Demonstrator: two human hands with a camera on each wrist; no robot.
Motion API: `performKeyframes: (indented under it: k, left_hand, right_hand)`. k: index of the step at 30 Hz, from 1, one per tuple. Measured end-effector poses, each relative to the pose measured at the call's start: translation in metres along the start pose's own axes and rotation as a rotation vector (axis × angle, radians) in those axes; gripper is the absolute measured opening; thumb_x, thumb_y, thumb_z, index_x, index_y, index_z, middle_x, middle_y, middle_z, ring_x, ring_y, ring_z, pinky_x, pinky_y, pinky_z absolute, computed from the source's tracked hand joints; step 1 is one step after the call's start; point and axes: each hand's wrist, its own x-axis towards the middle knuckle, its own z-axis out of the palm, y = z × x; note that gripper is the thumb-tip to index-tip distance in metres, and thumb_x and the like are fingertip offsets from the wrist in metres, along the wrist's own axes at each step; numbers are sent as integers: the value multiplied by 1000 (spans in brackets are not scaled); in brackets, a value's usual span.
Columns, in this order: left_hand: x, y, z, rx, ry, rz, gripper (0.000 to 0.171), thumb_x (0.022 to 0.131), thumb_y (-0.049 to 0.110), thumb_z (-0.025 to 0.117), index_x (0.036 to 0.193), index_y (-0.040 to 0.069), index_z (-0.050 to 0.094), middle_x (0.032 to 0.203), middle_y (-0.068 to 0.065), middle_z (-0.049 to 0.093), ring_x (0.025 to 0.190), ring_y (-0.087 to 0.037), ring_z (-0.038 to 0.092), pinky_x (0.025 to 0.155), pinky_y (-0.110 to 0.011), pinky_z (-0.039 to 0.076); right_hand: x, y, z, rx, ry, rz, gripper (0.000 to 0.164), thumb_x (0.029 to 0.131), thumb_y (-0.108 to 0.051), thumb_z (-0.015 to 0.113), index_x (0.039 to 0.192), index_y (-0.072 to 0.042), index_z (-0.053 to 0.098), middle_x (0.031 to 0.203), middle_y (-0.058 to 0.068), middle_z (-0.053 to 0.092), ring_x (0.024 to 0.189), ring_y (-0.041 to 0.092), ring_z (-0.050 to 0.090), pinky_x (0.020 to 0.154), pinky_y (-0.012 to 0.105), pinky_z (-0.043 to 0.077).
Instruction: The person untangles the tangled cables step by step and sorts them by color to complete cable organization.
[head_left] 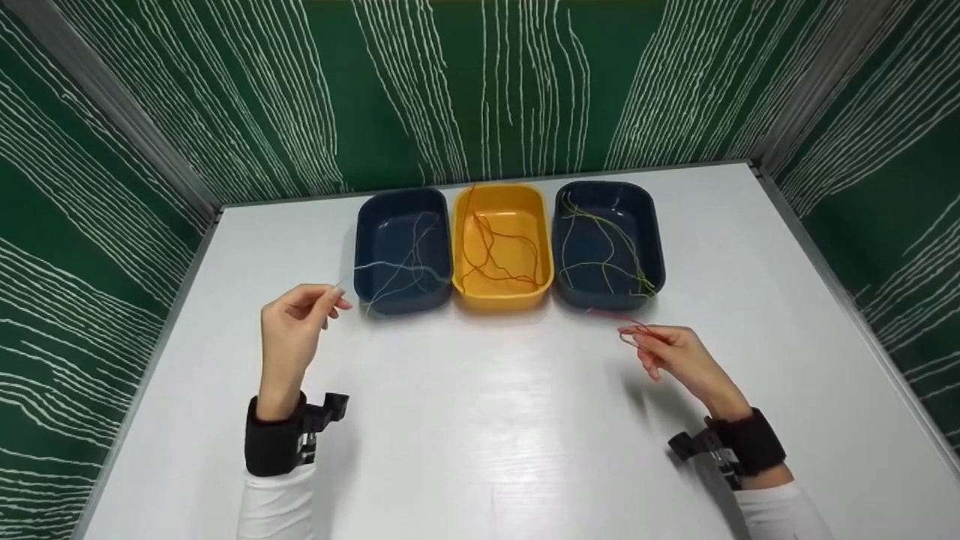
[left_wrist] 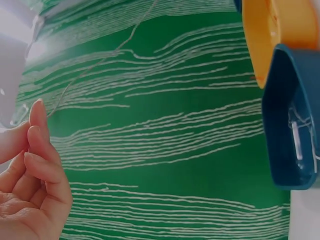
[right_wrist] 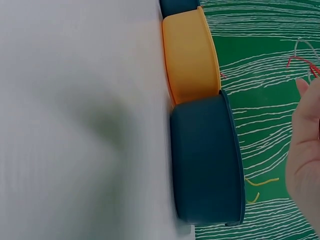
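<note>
My left hand [head_left: 291,330] is raised at the left, thumb and fingertips pinching a thin pale string. In the left wrist view that string [left_wrist: 82,74] runs up and away from the fingertips of the left hand [left_wrist: 37,185]. My right hand [head_left: 679,358] grips a red string [head_left: 636,324] looped at its fingertips, in front of the right dark blue bin. In the right wrist view the red string [right_wrist: 299,58] shows with a whitish strand [right_wrist: 297,42] beside it, above the right hand [right_wrist: 306,145], which is partly cut off.
Three bins stand side by side at the back: a left dark blue bin [head_left: 401,303] with pale strings, a yellow bin [head_left: 501,301] with red-orange strings [head_left: 489,247], and a right dark blue bin [head_left: 604,301] with yellow strings [head_left: 611,232]. Green, white-streaked walls [head_left: 480,97] surround the white table [head_left: 480,420].
</note>
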Motion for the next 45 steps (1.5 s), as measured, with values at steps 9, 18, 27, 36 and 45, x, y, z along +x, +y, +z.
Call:
performKeyframes:
  k: [9, 18, 27, 36, 45]
  left_hand:
    - [12, -12, -3, -35, 83, 63, 12, 83, -2, 62, 84, -14, 64, 64, 13, 64, 54, -4, 52, 50, -14, 40]
    - [22, -16, -2, 8, 234, 56, 14, 83, -4, 61, 85, -17, 62, 64, 14, 64, 52, -1, 50, 50, -13, 38]
    - [25, -32, 0, 83, 316, 57, 13, 83, -3, 61, 83, -16, 63, 66, -1, 67, 51, -3, 50, 52, -12, 38]
    - [34, -76, 16, 127, 347, -7, 14, 84, 0, 62, 83, -13, 65, 73, -25, 65, 51, -4, 49, 54, -12, 39]
    - [42, -109, 32, 184, 298, -33, 11, 83, 2, 64, 80, -8, 67, 72, -21, 67, 50, 0, 49, 52, -11, 38]
  right_hand:
    - [1, 3, 5, -37, -41, -12, 21, 94, -15, 50, 107, -14, 67, 60, -5, 53, 46, 5, 47, 44, 18, 39]
    - [2, 4, 8, -60, -61, -30, 21, 94, -14, 50, 106, -16, 67, 59, -5, 53, 45, 5, 47, 42, 23, 36]
    - [4, 7, 12, -57, -96, -19, 22, 95, -12, 48, 107, -16, 67, 58, -5, 52, 44, 5, 46, 43, 21, 37]
    - [-3, -10, 26, -62, -81, -7, 21, 94, -8, 48, 103, -12, 67, 58, -5, 52, 46, 5, 45, 44, 16, 39]
    - [-5, -14, 29, -28, -78, 9, 24, 95, -7, 46, 101, -17, 67, 59, -6, 52, 47, 3, 47, 45, 15, 40]
